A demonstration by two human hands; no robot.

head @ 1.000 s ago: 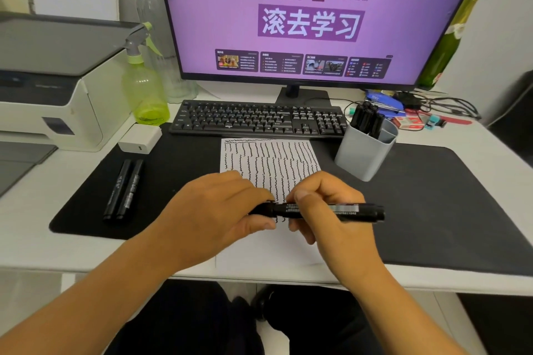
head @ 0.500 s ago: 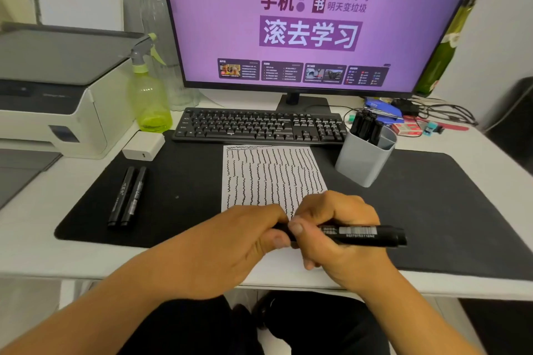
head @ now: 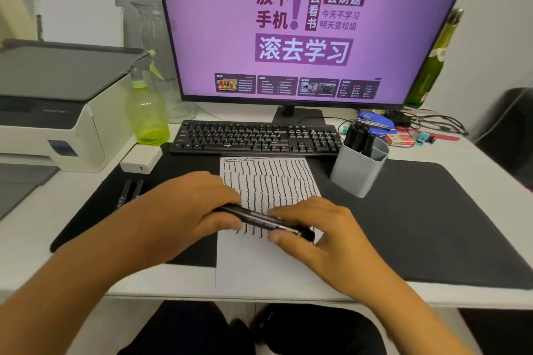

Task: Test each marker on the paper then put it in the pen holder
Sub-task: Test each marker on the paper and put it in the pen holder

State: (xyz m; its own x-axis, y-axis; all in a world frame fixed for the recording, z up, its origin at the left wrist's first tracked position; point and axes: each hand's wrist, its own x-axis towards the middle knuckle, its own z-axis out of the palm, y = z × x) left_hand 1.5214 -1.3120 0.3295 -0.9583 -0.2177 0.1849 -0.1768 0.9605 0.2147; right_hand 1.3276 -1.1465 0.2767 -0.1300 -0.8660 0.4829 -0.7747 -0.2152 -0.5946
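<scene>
A black marker (head: 259, 217) lies across both my hands above the paper (head: 268, 181), a white sheet covered with wavy black test lines. My left hand (head: 196, 204) grips the marker's left end and my right hand (head: 314, 225) holds its right part; whether the cap is on is hidden by my fingers. The grey pen holder (head: 357, 173) stands to the right of the paper with several black markers in it. Two more black markers (head: 129, 193) lie side by side on the left of the black desk mat (head: 432, 225), partly hidden behind my left hand.
A black keyboard (head: 253, 138) and a large monitor (head: 302, 32) sit behind the paper. On the left stand a printer (head: 49, 112), a green spray bottle (head: 147, 112) and a white charger (head: 141, 163). Cables and small items (head: 403, 130) clutter the back right.
The marker has tilted, its right end dropping toward the paper. Both hands have shifted up and left over the sheet, and my right hand has slid nearer the marker's right end.
</scene>
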